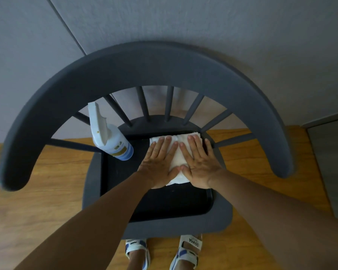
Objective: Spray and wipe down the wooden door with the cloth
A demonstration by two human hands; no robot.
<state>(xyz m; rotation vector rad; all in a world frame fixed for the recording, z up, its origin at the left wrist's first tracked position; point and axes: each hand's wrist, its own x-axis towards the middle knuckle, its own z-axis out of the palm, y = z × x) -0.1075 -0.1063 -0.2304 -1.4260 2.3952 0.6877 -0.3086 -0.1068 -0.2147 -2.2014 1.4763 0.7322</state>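
Both hands flat on cloth: left hand (158,166) and right hand (198,166) side by side, fingers straight, palms pressing down, gripping nothing. Cloth (179,155) white, folded, lying on black tray (195,203) set on seat of dark chair (144,61). Spray bottle (110,137) upright at tray's back-left corner, just beside left hand, not touching it, untouched. Door not clearly identifiable from here; grey panels fill view behind chair, can't say which surface is target. Looks like prep stage, smoothing or folding cloth before pickup; no spraying or wiping evident. Risks from here, as judgement: tray sits loose on seat, so uneven downward push near back edge could tip or slide it and knock bottle over. Left hand lifting outward could clip bottle, tall and narrow, easy to topple onto wooden floor (47,191). Cloth grabbed by one layer likely unfolds and drags. Chair close to feet (189,250), so stepping forward with hands full could mean a bump. Nozzle direction unclear, worth checking before triggering.
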